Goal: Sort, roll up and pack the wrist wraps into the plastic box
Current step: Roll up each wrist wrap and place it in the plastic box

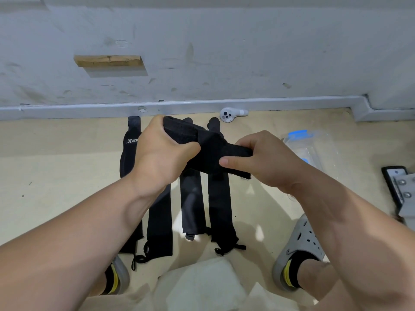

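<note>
A black wrist wrap (208, 149) hangs in the air between both hands, partly rolled. My left hand (164, 153) grips its rolled left end, fingers curled round it. Its loose right end is pinched by my right hand (267, 160) between thumb and fingers. Under the hands, several more black wrist wraps (217, 203) lie flat in a row on the beige floor; the leftmost wrap (129, 153) carries a white logo. The clear plastic box (314, 149) with blue clips sits on the floor to the right, partly hidden behind my right hand.
A white handheld controller (229, 114) lies by the grey skirting at the back. A black and metal bracket (399, 189) sits at the right edge. My grey clogs (301, 248) stand on the floor at the bottom, with pale shorts between them.
</note>
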